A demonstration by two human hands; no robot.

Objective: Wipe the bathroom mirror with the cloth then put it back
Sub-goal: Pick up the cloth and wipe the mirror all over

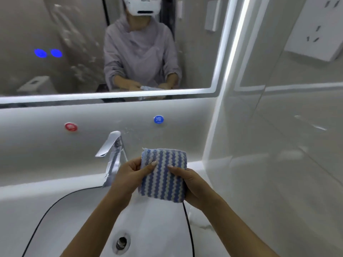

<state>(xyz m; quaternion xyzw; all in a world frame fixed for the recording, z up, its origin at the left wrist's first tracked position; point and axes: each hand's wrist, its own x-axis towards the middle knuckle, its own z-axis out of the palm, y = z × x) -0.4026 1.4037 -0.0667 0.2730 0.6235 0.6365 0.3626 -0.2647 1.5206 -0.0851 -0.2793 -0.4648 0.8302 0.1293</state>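
Holding a folded blue-and-white striped cloth (163, 175) in both hands, a person stands at a bathroom sink (65, 229). The cloth is in the air just right of the tap (111, 147) and a little nearer the viewer, over the basin. The left hand (128, 175) grips its left edge, thumb laid on top and fingers curled beneath. The right hand (193, 182) grips the right edge the same way, so both hands are closed on it. Above and behind the tap hangs the mirror (194, 52), with whitish smears (74, 38) up and to the tap's left, so the wiping seems not yet done or not finished. The step in hand looks like squaring the cloth into a pad. To do it well, keep the folds flat and the edges aligned so one smooth face meets the glass. Then pass it to one hand with the palm spread behind it, and work the smears in overlapping strokes, refolding to a clean face when one soils.
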